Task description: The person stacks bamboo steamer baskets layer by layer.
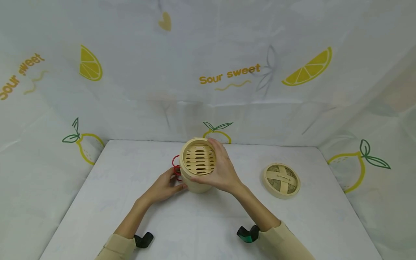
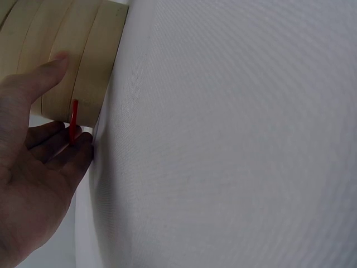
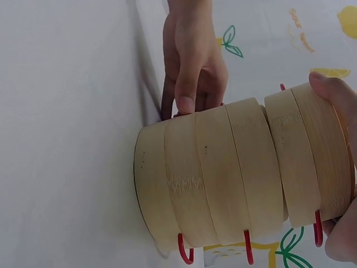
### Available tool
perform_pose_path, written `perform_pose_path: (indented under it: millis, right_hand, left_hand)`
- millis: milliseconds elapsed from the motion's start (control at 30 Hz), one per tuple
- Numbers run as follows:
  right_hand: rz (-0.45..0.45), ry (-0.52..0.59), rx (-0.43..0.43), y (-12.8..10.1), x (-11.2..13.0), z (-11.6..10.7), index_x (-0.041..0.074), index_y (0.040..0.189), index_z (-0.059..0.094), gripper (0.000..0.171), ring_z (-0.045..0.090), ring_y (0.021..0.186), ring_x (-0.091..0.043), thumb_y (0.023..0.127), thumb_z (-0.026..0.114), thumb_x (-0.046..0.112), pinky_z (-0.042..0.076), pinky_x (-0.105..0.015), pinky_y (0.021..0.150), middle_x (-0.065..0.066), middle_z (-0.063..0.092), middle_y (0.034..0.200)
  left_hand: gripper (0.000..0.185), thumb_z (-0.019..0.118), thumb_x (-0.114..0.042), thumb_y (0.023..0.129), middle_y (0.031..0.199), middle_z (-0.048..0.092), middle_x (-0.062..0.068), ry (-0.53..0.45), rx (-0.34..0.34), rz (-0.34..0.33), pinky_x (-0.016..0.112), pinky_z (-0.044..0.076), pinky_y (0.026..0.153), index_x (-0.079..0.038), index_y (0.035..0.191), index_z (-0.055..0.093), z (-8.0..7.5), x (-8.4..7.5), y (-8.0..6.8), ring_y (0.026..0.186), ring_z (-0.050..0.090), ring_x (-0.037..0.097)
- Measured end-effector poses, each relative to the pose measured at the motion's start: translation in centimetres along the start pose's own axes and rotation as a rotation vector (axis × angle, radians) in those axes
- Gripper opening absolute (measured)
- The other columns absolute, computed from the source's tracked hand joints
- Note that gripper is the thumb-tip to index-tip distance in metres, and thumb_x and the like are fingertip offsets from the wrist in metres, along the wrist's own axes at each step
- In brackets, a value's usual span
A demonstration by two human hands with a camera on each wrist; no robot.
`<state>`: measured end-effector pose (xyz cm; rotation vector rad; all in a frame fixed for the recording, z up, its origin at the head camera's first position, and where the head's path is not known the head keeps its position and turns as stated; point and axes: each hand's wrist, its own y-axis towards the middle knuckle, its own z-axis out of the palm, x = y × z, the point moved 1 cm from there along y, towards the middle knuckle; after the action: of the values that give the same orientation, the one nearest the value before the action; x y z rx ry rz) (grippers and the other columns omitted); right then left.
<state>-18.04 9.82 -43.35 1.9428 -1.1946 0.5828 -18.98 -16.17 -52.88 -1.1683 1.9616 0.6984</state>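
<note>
My right hand grasped the top steamer tier, tilted atop the steamer stack on the worktop, while my left hand fingers rested straight against the stack's lower side.

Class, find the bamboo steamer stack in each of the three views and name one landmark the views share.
Head: the steamer stack stands at table centre, between both hands.
Left wrist: top left corner, only its lower tiers show, beside the thumb.
Right wrist: it fills the middle, top tier tilted off.
Shared landmark: the red handles on the stack's side.
</note>
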Motion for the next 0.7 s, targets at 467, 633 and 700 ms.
perform_pose_path:
  millis: [467,633,700]
  right_hand:
    - [0.010,-0.004,0.010,0.25,0.24,0.20,0.011,0.168,0.031,0.135,0.042,0.158,-0.033,0.061,0.106,0.044,0.042,-0.061,0.130,-0.012,0.041,0.170]
    - [0.032,-0.010,0.023,0.44,0.21,0.32,0.012,0.168,0.031,0.135,0.043,0.158,-0.031,0.060,0.105,0.046,0.043,-0.060,0.130,-0.010,0.040,0.171]
    - [0.039,-0.011,0.027,0.52,0.17,0.30,0.012,0.168,0.032,0.134,0.043,0.158,-0.032,0.061,0.105,0.047,0.043,-0.060,0.130,-0.010,0.040,0.171]
  left_hand:
    - [0.066,0.087,-0.021,0.094,0.146,0.068,0.013,-0.001,-0.007,0.006,0.054,0.051,0.124,-0.003,0.149,0.056,0.07,0.10,0.15,0.143,0.062,0.034]
    - [0.065,0.086,-0.022,0.095,0.146,0.068,0.014,0.005,-0.010,0.003,0.055,0.052,0.123,-0.002,0.149,0.056,0.11,0.21,0.12,0.142,0.063,0.035]
    - [0.066,0.086,-0.022,0.094,0.146,0.068,0.014,0.007,-0.011,-0.002,0.054,0.052,0.124,-0.002,0.149,0.056,0.12,0.24,0.13,0.142,0.063,0.034]
